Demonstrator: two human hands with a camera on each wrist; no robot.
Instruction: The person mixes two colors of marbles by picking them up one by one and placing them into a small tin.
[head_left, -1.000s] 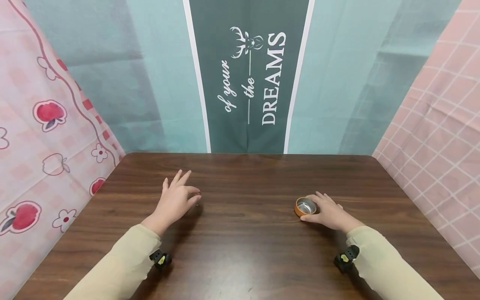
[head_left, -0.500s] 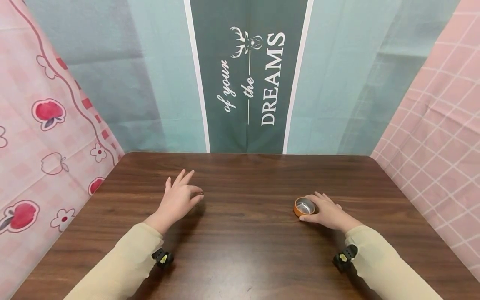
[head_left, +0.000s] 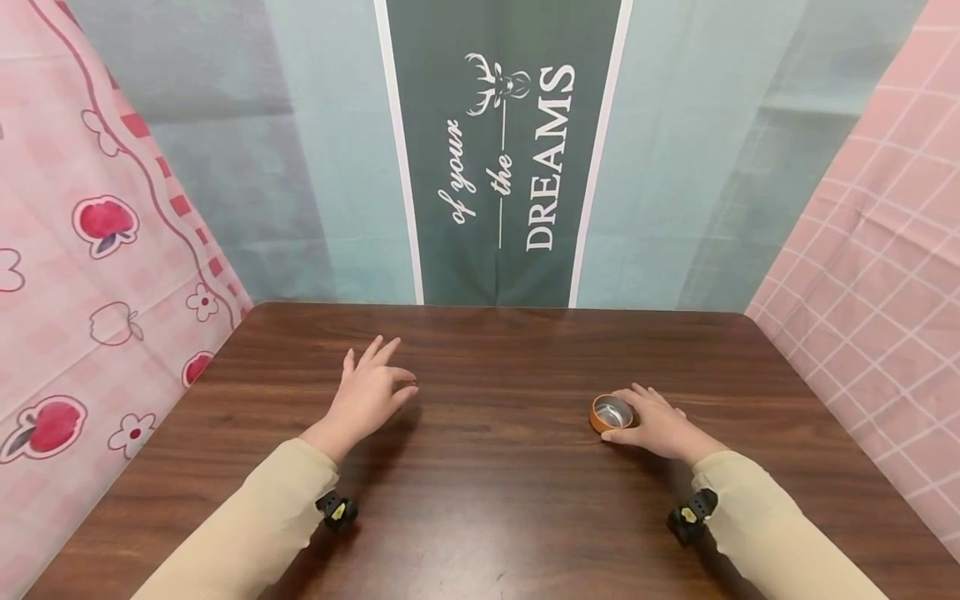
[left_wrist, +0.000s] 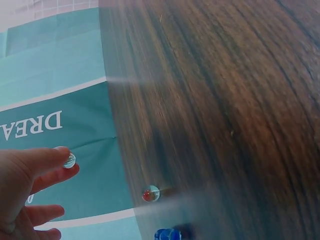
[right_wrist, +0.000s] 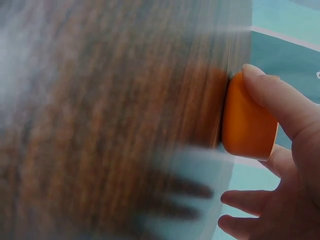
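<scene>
My left hand [head_left: 367, 398] is raised above the left part of the table, its thumb and index finger pinching a clear glass marble [left_wrist: 70, 160]. The other fingers of that hand are spread. On the wood in the left wrist view lie a clear marble with red inside [left_wrist: 151, 193] and a shiny blue glass-like thing [left_wrist: 167, 234], cut off by the frame edge; the left hand hides both in the head view. To the right, my right hand [head_left: 654, 423] grips a small orange bowl [right_wrist: 250, 122] by its sides. The bowl stands upright on the table, showing a silvery metal inside.
The dark wooden table [head_left: 495, 467] has its far edge against a teal and green curtain [head_left: 495, 275]. Pink patterned cloths hang at the left [head_left: 112, 325] and right [head_left: 870, 225]. Each wrist wears a small black camera.
My left hand has moved a little to the right, keeping the marble pinched. The right hand and the orange bowl have stayed in place.
</scene>
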